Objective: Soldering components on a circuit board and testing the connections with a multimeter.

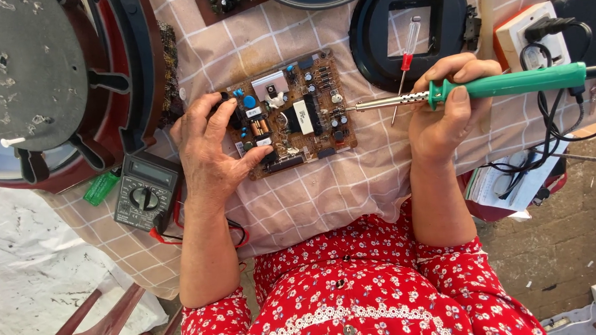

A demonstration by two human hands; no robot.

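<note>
A black meter (146, 192) is seen left of the circuit board (294, 113) on the worktop (352, 185). The board's left edge is pinned under the flattened left hand (210, 151). To the board's right, a green soldering iron (482, 86) is gripped by the right hand (446, 107), its tip at the board's right edge.

The iron (469, 88) pairs a matt green plastic handle with a shiny metal shaft, beside the board (294, 114) on checked cloth (352, 185).
</note>
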